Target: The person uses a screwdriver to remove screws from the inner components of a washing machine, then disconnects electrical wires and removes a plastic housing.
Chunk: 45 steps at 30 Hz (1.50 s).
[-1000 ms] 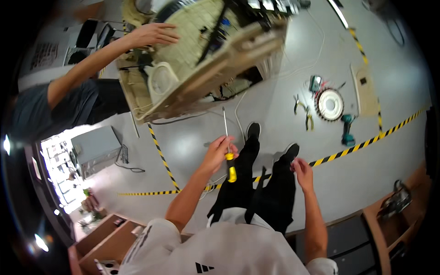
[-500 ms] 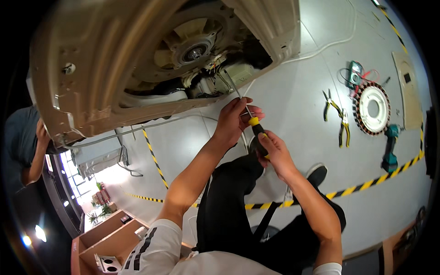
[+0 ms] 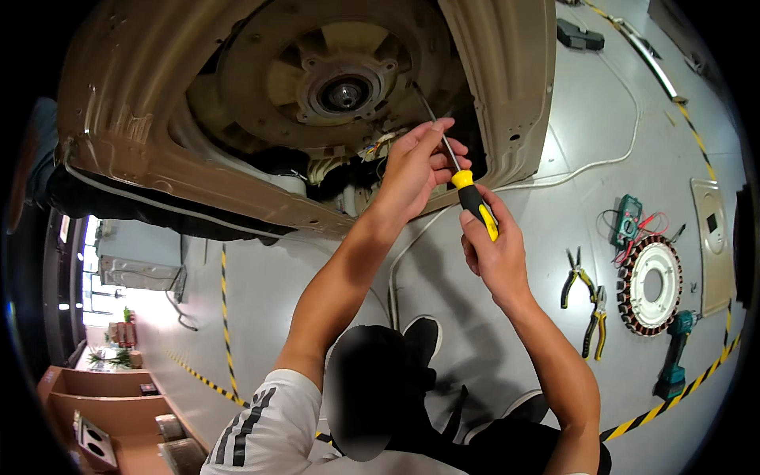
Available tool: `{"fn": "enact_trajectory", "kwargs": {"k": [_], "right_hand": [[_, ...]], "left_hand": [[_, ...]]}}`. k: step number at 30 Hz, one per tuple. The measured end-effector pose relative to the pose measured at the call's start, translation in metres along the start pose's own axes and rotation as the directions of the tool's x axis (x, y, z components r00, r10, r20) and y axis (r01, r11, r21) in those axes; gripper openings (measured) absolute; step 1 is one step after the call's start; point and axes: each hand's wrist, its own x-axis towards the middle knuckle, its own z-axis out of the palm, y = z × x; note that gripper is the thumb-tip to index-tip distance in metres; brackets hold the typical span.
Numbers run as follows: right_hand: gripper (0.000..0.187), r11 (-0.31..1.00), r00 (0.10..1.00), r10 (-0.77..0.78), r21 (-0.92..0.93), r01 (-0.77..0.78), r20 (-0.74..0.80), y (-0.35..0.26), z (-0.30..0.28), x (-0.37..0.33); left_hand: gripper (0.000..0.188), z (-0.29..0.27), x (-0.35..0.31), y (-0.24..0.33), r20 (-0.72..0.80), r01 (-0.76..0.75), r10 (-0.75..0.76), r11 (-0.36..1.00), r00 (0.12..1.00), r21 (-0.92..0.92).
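Observation:
A long screwdriver (image 3: 475, 204) with a black-and-yellow handle points up into the round opening of a beige metal cabinet (image 3: 131, 158), which looks like a washing machine's. My right hand (image 3: 500, 252) is wrapped round its handle. The fingers of my left hand (image 3: 413, 170) are closed on its thin shaft, steadying it near the opening's lower edge. The shaft's tip lies to the right of a metal bearing hub (image 3: 347, 96) on the tub; whether it touches anything, I cannot tell. Coloured wires (image 3: 380, 144) show just beyond my left hand.
On the grey floor at right lie two pliers (image 3: 576, 279), a multimeter (image 3: 627, 222), a white coil ring (image 3: 670, 294), a teal power drill (image 3: 674, 358) and a beige panel (image 3: 711, 237). A pale hose (image 3: 582, 168) crosses the floor. Open brown shelving (image 3: 119, 404) stands lower left.
Both hands have carried the screwdriver up and deeper into the opening. Its tip has gone from low by the wires to beside the hub. The whole view has shifted.

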Motion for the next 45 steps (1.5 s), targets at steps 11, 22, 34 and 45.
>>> {"fn": "enact_trajectory", "kwargs": {"k": [11, 22, 34, 45], "right_hand": [[0.045, 0.997, 0.989, -0.078, 0.005, 0.080, -0.129, -0.035, -0.002, -0.005], [0.044, 0.990, 0.979, -0.138, -0.020, 0.136, -0.149, -0.037, 0.010, 0.015], [0.044, 0.980, 0.970, -0.196, -0.058, 0.189, -0.145, -0.031, 0.004, 0.016], [0.042, 0.988, 0.984, -0.138, -0.085, 0.129, -0.110, -0.043, -0.003, 0.020]], "left_hand": [[0.033, 0.024, 0.028, 0.020, 0.151, 0.037, -0.049, 0.996, 0.987, 0.085], [0.031, 0.019, 0.046, 0.039, 0.105, 0.048, -0.080, 0.959, 0.991, 0.278], [0.031, 0.018, 0.044, 0.029, 0.103, 0.032, -0.060, 0.967, 0.993, 0.254], [0.033, 0.017, 0.049, 0.030, 0.115, 0.020, -0.047, 0.974, 0.992, 0.226]]}}
